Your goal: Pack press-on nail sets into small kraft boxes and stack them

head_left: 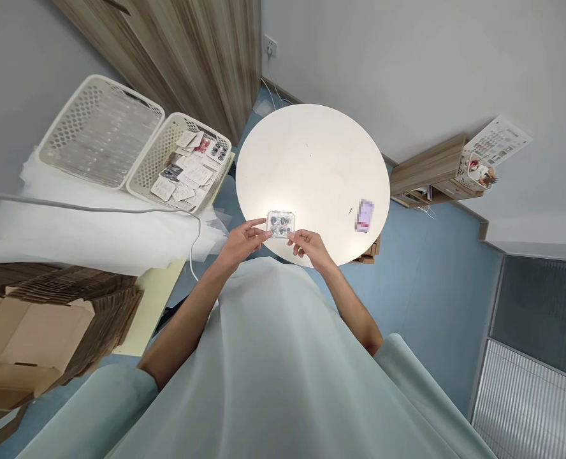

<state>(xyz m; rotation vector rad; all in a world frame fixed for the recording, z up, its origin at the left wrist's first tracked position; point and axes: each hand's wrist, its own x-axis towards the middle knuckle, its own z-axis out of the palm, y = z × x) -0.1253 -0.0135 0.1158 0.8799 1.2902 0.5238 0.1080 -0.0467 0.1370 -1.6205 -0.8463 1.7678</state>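
Observation:
A small clear plastic case (281,223) lies at the near edge of the round white table, with several dark oval pieces inside that look like press-on nails. My left hand (243,244) grips its left side, thumb at the lower corner and forefinger along the upper edge. At the lower right corner, my right hand (308,246) pinches the case between thumb and fingers. Whether the case is fully lifted off the table I cannot tell.
The round white table (312,153) bears a blurred purple item (364,215) at right. Left of it stand a white basket (142,172) of cards and nail sets and another basket (56,137) of clear cases. Folded cardboard boxes (39,338) are stacked nearer me; a white cable (120,209) crosses above.

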